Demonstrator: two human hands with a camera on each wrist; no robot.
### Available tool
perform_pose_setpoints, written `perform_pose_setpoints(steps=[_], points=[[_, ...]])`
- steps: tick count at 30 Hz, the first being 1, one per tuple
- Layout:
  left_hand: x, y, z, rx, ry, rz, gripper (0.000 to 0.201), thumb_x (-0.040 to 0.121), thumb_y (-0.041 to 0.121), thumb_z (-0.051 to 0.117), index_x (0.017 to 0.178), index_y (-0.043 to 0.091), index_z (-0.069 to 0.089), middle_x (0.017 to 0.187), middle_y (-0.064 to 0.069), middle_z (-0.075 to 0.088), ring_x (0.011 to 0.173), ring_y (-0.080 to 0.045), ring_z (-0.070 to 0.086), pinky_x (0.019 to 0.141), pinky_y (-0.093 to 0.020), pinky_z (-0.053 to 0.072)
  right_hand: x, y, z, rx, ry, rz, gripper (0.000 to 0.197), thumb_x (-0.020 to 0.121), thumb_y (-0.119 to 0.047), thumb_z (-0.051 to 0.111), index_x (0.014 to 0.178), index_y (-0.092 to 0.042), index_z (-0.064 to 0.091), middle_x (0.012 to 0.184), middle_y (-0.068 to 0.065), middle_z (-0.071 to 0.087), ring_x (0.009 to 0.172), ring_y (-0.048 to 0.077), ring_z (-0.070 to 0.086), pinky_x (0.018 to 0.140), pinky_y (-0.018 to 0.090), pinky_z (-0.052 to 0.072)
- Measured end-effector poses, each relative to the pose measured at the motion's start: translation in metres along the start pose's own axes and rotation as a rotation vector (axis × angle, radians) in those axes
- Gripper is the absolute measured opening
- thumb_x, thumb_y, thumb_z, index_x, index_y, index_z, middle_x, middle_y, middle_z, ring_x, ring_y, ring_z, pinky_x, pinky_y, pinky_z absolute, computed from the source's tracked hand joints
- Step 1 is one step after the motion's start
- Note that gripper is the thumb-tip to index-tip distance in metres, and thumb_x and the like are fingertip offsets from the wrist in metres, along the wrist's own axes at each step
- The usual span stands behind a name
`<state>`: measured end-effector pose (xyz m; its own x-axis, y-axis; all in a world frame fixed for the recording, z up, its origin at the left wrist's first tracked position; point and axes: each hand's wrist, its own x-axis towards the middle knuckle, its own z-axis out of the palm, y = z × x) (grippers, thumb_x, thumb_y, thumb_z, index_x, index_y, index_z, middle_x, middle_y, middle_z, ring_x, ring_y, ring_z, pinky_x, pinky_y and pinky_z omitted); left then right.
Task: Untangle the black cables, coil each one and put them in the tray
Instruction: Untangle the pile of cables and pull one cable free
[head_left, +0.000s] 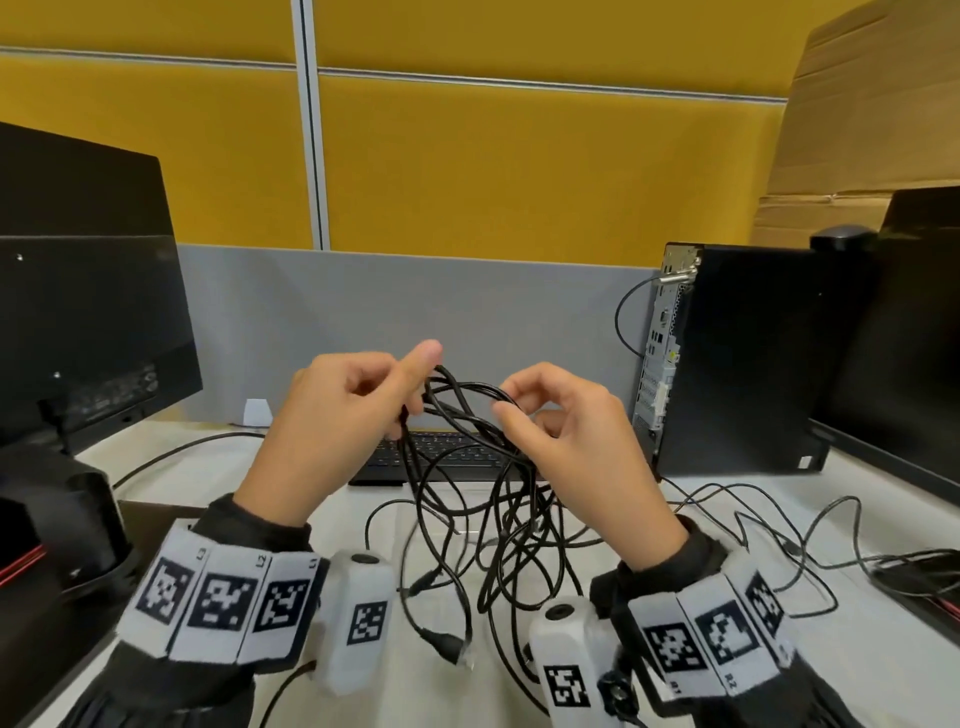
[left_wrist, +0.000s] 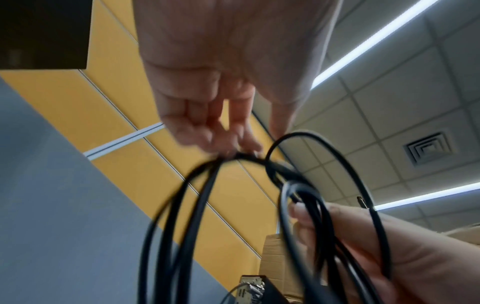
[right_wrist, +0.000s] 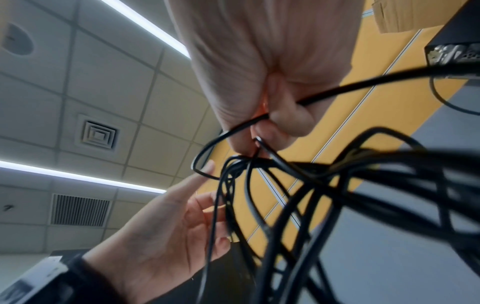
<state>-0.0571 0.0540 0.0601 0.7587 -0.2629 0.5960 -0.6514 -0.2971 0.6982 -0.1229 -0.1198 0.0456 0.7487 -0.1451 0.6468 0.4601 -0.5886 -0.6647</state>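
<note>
A tangle of black cables (head_left: 467, 415) is held up over the white desk (head_left: 727, 499), and its loops hang down to the desktop (head_left: 498, 551). My left hand (head_left: 415, 384) grips strands at the bundle's left side with curled fingers, thumb raised. My right hand (head_left: 511, 402) pinches strands at the right side. In the left wrist view my fingertips (left_wrist: 241, 148) hold the top of a loop of cables (left_wrist: 197, 205). In the right wrist view my right hand (right_wrist: 265, 127) pinches thin strands of the cables (right_wrist: 298, 185). I cannot make out the tray for certain.
A black keyboard (head_left: 441, 457) lies behind the hanging loops. A PC tower (head_left: 737, 358) stands at the right, with monitors at far left (head_left: 88, 322) and far right (head_left: 904, 338). Thin loose wires (head_left: 805, 540) trail over the desk's right side. A plug end (head_left: 441, 642) lies near me.
</note>
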Motion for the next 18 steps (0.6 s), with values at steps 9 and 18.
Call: perform_pose_setpoints(steps=[9,18], points=[[0.005,0.000,0.003,-0.547,-0.115,-0.131,0.030,0.093,0.020,0.049,0.066,0.008,0.058,0.059,0.001,0.056,0.056,-0.009,0.053,0.060,-0.019,0.050,0.000,0.008,0.003,0.141,-0.247,0.157,0.004,0.091,-0.018,0.059,0.088,-0.017,0.058,0.063,-0.008,0.055,0.040,0.011,0.048,0.038,0.019,0.038],[0.016,-0.013,-0.030,-0.885,0.152,-0.279,0.030,0.101,0.025,0.035,0.083,0.012,0.054,0.046,0.010,0.025,0.035,-0.003,0.019,0.034,-0.015,0.017,-0.001,0.032,-0.005,0.079,-0.525,0.312,0.011,0.090,-0.022,0.061,0.091,-0.012,0.059,0.075,0.003,0.057,0.052,0.012,0.052,0.053,0.028,0.054]])
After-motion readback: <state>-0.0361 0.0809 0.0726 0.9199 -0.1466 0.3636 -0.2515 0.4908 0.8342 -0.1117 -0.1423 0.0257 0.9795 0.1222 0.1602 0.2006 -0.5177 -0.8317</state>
